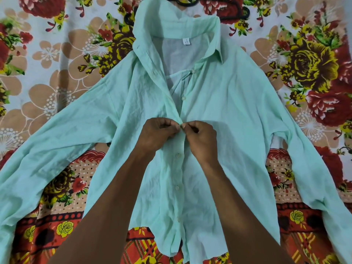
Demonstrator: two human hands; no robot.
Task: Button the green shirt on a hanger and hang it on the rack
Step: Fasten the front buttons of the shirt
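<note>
The mint-green shirt lies flat on a floral bedsheet, collar far from me, sleeves spread out to both sides. Three lower buttons are fastened along the placket; the two upper buttons sit undone and the neck gapes open. My left hand pinches the left placket edge at mid-chest. My right hand pinches the right edge with a button there, fingertips of both hands meeting. A black hanger lies partly under the collar at the top edge.
The floral bedsheet with red, yellow and tan flowers covers the whole surface. No rack is in view. The shirt sleeves reach the left and right frame edges.
</note>
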